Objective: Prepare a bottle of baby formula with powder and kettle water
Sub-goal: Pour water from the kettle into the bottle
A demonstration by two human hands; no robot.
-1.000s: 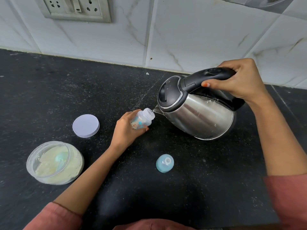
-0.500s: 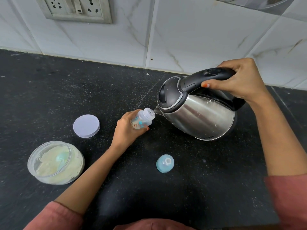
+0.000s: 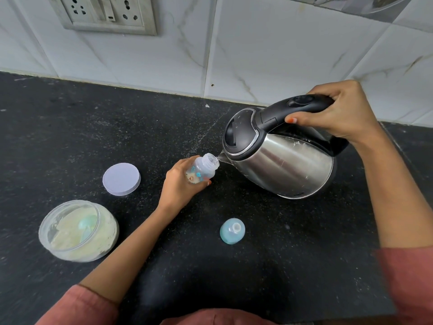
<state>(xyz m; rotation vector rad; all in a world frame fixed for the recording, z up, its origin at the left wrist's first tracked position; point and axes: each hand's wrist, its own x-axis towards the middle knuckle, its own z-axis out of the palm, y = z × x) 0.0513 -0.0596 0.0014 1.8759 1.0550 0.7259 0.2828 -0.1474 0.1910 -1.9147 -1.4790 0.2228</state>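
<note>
My left hand point(image 3: 179, 184) grips a small clear baby bottle point(image 3: 202, 170) with printed pictures, tilted so that its open neck points right. My right hand point(image 3: 339, 113) is wrapped round the black handle of a steel kettle point(image 3: 285, 158), which is tipped left off the counter. The kettle's spout meets the bottle's mouth. A blue bottle cap with its teat point(image 3: 232, 231) lies on the black counter point(image 3: 281, 266) in front of the bottle. At the left stands an open clear jar of pale powder point(image 3: 77, 231) with a light green scoop inside.
The jar's round lilac lid point(image 3: 121, 178) lies flat left of my left hand. A white tiled wall point(image 3: 257, 55) runs along the back of the counter, with a socket panel point(image 3: 105, 12) at the upper left.
The kettle and the bottle stay nearly as they were, with the spout at the bottle's mouth. The view has shifted very slightly.
</note>
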